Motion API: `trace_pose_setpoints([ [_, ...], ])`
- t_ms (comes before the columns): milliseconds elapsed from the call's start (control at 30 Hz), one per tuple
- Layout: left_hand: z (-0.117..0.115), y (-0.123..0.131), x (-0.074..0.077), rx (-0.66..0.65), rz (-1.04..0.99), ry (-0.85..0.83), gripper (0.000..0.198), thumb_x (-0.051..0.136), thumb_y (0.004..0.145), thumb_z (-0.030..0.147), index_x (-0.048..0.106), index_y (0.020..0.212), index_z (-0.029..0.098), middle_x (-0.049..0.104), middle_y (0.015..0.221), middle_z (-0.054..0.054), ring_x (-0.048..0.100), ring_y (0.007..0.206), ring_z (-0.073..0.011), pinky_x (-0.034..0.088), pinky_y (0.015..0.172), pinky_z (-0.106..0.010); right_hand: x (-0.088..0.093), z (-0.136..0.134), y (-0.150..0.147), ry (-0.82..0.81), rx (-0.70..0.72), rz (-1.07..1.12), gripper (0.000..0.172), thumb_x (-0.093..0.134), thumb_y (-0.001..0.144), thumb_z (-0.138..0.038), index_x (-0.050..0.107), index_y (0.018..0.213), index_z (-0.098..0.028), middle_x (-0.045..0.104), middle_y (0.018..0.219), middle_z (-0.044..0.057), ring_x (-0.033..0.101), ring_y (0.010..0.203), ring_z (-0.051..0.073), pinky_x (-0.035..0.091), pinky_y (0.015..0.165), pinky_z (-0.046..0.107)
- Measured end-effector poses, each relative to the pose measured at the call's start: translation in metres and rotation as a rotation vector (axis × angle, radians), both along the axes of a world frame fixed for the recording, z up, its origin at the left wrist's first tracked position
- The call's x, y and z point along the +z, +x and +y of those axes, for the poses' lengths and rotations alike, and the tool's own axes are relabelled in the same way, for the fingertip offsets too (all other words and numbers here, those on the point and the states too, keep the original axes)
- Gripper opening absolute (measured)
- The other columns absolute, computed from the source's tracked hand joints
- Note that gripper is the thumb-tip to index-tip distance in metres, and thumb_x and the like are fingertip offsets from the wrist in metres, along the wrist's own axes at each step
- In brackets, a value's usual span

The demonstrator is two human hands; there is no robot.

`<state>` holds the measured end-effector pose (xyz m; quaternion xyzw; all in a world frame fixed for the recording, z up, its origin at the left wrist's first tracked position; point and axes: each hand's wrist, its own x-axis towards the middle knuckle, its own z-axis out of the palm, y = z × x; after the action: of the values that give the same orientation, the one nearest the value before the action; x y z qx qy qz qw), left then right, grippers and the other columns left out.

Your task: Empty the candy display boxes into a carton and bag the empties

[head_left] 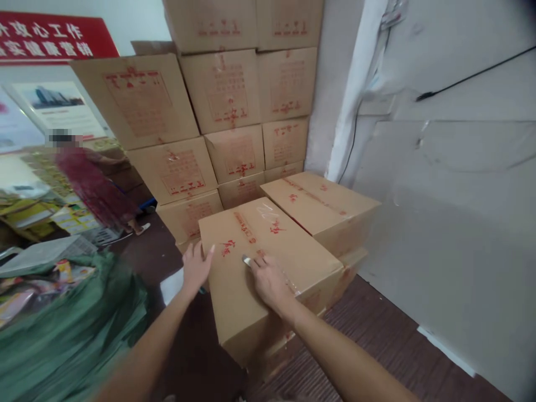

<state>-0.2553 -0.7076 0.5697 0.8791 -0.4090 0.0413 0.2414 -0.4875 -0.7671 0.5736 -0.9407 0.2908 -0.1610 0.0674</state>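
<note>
In front of me stands a taped cardboard box (234, 285) with red print on its top. My right hand (270, 279) is closed around a box cutter (247, 260), whose silvery tip sticks out past the fingers over the box top near the tape seam. Most of the cutter is hidden in the grip. At the box's left edge, my left hand (196, 265) has its fingers apart, with the thumb over the top edge and nothing held. Whether the blade touches the cardboard I cannot tell.
Behind rises a stack of cardboard boxes (228, 92), with another taped box (324, 204) at the right. A green sack (104, 301) of colourful packets lies at the left. Farther back, a person (90, 178) stands by more boxes. A grey panel (452, 240) leans at the right.
</note>
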Motion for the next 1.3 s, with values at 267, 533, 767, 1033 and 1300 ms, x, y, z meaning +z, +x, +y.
trace_pose_setpoints([
  [267, -0.083, 0.033, -0.004, -0.046, 0.138, 0.198, 0.071, 0.035, 0.091, 0.061, 0.044, 0.147, 0.019, 0.028, 0.160, -0.017, 0.023, 0.147, -0.0400, 0.032, 0.111, -0.057, -0.034, -0.017, -0.003, -0.012, -0.019, -0.175, 0.053, 0.033, 0.086, 0.001, 0.056, 0.131, -0.015, 0.064, 0.123, 0.015, 0.055, 0.120, 0.023, 0.043, 0.105, 0.039],
  [533, -0.085, 0.040, -0.010, -0.058, 0.190, 0.233, 0.082, 0.032, 0.088, 0.068, 0.031, 0.154, 0.019, 0.015, 0.165, -0.016, 0.032, 0.141, -0.0452, 0.038, 0.107, -0.056, 0.014, -0.062, -0.005, 0.452, -0.167, -0.345, 0.013, 0.040, 0.088, -0.026, 0.053, 0.087, -0.021, 0.058, 0.067, -0.001, 0.052, 0.059, 0.014, 0.040, 0.055, 0.023],
  [767, -0.080, 0.031, 0.008, -0.037, 0.226, 0.264, 0.084, 0.031, 0.088, 0.069, 0.027, 0.156, 0.020, 0.011, 0.166, -0.013, 0.030, 0.140, -0.0481, 0.033, 0.111, -0.059, 0.042, -0.035, -0.079, 0.472, -0.343, -0.479, 0.039, 0.046, 0.091, -0.055, 0.053, 0.075, -0.021, 0.049, 0.057, -0.004, 0.046, 0.053, 0.012, 0.035, 0.055, 0.025],
  [1033, -0.076, 0.026, 0.015, -0.048, 0.218, 0.295, 0.082, 0.030, 0.093, 0.066, 0.023, 0.156, 0.013, 0.011, 0.164, -0.020, 0.023, 0.142, -0.0499, 0.028, 0.112, -0.059, -0.017, 0.066, -0.113, 0.986, -0.777, -0.940, 0.055, 0.061, 0.074, -0.074, 0.054, 0.082, -0.020, 0.049, 0.051, -0.006, 0.040, 0.040, 0.010, 0.031, 0.042, 0.023],
  [1300, -0.076, 0.028, 0.023, -0.057, 0.190, 0.347, 0.089, 0.026, 0.088, 0.072, 0.023, 0.157, 0.016, 0.007, 0.164, -0.020, 0.027, 0.141, -0.0502, 0.030, 0.113, -0.058, -0.030, 0.059, -0.090, 0.690, -0.923, -0.977, 0.050, 0.053, 0.082, -0.066, 0.068, 0.092, -0.019, 0.059, 0.063, -0.001, 0.051, 0.056, 0.015, 0.038, 0.051, 0.025],
])
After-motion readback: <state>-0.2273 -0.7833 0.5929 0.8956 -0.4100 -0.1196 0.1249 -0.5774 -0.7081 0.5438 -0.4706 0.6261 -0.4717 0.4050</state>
